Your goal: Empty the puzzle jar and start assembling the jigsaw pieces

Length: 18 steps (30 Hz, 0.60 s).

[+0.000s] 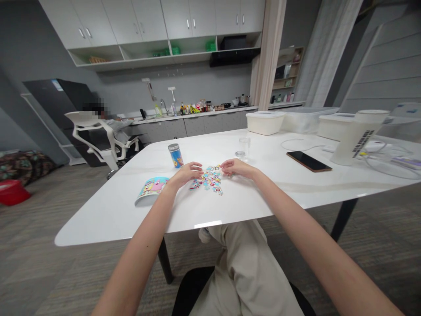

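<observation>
A heap of small colourful jigsaw pieces [210, 180] lies on the white table [131, 206] in front of me. My left hand [187, 172] rests at the left edge of the heap, fingers curled down onto the pieces. My right hand [237, 167] sits at the heap's right edge, its fingers pinched together on the pieces; what they grip is too small to make out. A curved colourful picture sheet [151, 186] lies left of my left hand. A small blue printed can [175, 155] stands behind it.
A clear glass [244, 146] stands behind the heap. A dark phone [308, 161] lies to the right, near a white jug-like container [358, 136] and white lidded boxes [265, 121]. A person sits in a white chair [98, 138] at the far left by the kitchen counter.
</observation>
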### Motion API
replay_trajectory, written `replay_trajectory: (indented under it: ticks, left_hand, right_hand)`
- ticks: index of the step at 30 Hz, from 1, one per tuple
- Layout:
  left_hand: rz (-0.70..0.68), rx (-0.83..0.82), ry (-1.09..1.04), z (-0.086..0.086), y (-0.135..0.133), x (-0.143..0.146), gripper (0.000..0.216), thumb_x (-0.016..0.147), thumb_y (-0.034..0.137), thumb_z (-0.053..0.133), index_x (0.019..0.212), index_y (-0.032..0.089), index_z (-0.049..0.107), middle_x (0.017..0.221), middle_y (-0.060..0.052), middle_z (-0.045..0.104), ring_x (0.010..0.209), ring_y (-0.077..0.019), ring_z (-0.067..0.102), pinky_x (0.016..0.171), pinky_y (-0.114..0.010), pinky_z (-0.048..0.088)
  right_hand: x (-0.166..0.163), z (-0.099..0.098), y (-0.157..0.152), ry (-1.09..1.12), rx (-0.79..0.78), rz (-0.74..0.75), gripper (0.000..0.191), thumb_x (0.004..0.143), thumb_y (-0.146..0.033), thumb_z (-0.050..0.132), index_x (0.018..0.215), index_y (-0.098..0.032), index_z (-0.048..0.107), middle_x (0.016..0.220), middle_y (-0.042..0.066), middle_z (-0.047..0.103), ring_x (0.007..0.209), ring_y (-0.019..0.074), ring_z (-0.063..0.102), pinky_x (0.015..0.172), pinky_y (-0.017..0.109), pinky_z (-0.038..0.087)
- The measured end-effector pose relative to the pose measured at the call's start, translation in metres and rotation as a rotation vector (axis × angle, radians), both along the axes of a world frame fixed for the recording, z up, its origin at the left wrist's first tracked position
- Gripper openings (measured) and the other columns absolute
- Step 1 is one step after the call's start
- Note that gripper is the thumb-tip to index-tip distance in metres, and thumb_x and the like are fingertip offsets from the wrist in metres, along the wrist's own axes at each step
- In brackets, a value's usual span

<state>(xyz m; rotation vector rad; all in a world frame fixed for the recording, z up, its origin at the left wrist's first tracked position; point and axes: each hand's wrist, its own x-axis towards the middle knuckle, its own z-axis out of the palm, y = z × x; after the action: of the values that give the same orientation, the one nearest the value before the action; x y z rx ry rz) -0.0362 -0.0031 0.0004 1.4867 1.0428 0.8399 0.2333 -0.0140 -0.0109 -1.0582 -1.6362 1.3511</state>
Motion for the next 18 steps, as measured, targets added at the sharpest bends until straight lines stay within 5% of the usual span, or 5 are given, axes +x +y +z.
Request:
replay_trajectory:
  ticks: [18]
  left_hand:
    - [0.029, 0.016, -0.101, -0.0018, -0.0056, 0.0059, 0.043, 0.059, 0.0, 0.075, 0.095, 0.013, 0.056, 0.088, -0.004, 0.069, 0.067, -0.0128, 0.065, 0.066, -0.03, 0.053]
  right_hand:
    - [0.0023, 0.0062, -0.0052, -0.082, 0.062, 0.027, 0.029, 0.052, -0.013, 0.07, 0.081, -0.015, 0.07, 0.068, -0.001, 0.063, 0.063, 0.0104, 0.054, 0.057, 0.022, 0.04]
